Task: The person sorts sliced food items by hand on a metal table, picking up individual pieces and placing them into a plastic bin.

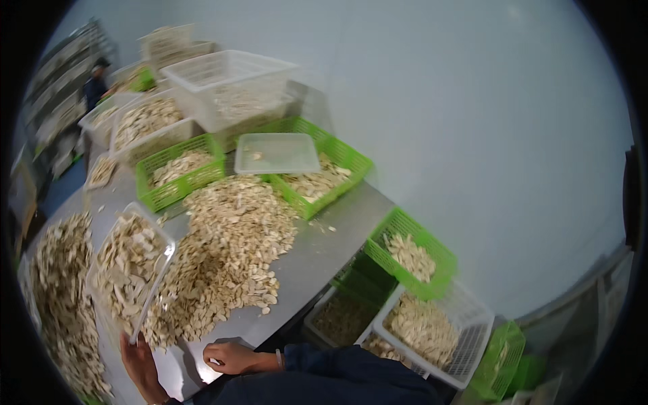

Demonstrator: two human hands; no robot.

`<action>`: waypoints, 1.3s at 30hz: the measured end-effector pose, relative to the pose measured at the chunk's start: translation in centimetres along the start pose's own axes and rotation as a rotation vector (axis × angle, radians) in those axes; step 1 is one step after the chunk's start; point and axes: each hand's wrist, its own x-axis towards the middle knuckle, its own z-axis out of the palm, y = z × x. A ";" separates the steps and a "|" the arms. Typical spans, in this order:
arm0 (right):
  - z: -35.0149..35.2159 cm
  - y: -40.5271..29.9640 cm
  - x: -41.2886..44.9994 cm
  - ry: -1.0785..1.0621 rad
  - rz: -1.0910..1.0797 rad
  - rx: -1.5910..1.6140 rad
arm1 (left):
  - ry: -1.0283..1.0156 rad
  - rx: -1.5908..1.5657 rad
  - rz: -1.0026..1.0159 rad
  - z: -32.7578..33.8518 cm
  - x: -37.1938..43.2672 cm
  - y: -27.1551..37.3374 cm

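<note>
My left hand is at the near corner of a clear plastic box, its fingertips on the rim. Pale dried slices fill this box, which tilts on the metal table. To the right, my right hand is curled low over the table's near edge. A small bright spot shows between its fingers; whether that is a slice or the tabletop I cannot tell. Just beyond both hands spreads a large loose heap of pale slices.
Another heap lies at the left. Green baskets and a green basket with a clear lid or tray stand farther back, before white crates. Right of the table are a green basket and a white crate. A person is far left.
</note>
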 end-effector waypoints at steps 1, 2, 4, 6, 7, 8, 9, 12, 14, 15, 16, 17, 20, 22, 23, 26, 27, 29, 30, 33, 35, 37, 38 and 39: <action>0.3 0.2 0.0 0.031 -0.006 0.007 | -0.044 0.001 -0.028 0.4 0.7 0.0; 0.2 0.4 0.0 0.120 -0.032 -0.015 | -0.079 0.005 -0.056 1.3 1.2 0.0; -0.9 -0.3 -0.1 0.187 0.016 -0.032 | -0.026 0.051 -0.081 2.9 2.4 -0.1; -0.9 -0.3 -0.3 0.243 0.034 -0.069 | -0.141 0.106 -0.161 3.4 3.7 0.1; -0.7 0.0 -0.5 0.279 0.020 -0.062 | -0.189 0.122 -0.192 4.1 3.6 0.2; -0.4 0.2 -0.6 0.313 0.005 -0.055 | -0.248 0.083 -0.281 4.7 3.2 0.3; -0.3 0.3 -0.5 0.345 -0.019 -0.052 | -0.270 0.069 -0.284 5.0 3.7 0.3; 0.1 1.2 -0.4 0.382 -0.042 -0.069 | -0.285 0.016 -0.293 4.7 5.7 -0.7; 0.0 0.6 -0.1 0.432 -0.037 -0.024 | -0.349 0.016 -0.368 6.1 5.3 -0.7; 0.0 0.5 -0.1 0.441 -0.022 -0.019 | -0.373 0.014 -0.402 6.6 5.0 -0.6; 0.1 0.6 0.1 0.448 -0.012 -0.016 | -0.364 0.008 -0.409 6.6 5.2 -0.7; 0.2 0.6 0.3 0.453 -0.002 -0.013 | -0.304 0.019 -0.399 6.9 5.2 -0.8; 0.1 0.6 0.4 0.441 0.019 -0.027 | -0.369 0.000 -0.469 6.7 5.9 -0.6; -0.3 0.6 0.4 0.418 0.028 -0.040 | -0.349 0.008 -0.464 6.7 6.1 -0.6; -0.4 0.7 0.5 0.401 0.036 -0.045 | -0.318 0.012 -0.436 6.4 6.3 -0.8; -0.2 1.2 1.2 0.382 -0.027 -0.042 | -0.329 0.040 -0.368 6.1 5.9 0.0; 0.0 1.1 0.8 0.360 0.010 -0.031 | -0.336 0.048 -0.435 6.0 5.4 0.5; 0.3 0.5 0.7 0.323 0.025 -0.029 | -0.073 0.078 -0.234 6.4 4.7 -0.1; -0.1 0.1 0.7 0.339 0.058 -0.025 | -0.113 0.066 -0.274 6.3 5.0 -0.7; -0.8 -0.8 0.7 0.304 0.193 -0.055 | -0.150 0.049 -0.289 5.1 6.5 -2.1; -0.6 -0.6 1.1 0.285 0.209 -0.092 | -0.228 0.062 -0.274 5.9 6.8 -2.1; -0.4 -0.2 1.0 0.290 0.210 -0.078 | -0.210 0.054 -0.256 7.9 5.3 -1.7; -0.8 -0.7 0.9 0.245 0.231 -0.030 | -0.223 0.050 -0.254 7.7 5.0 -1.6; -0.9 -1.3 1.0 0.207 0.257 0.015 | -0.210 0.060 -0.244 7.1 4.7 -1.2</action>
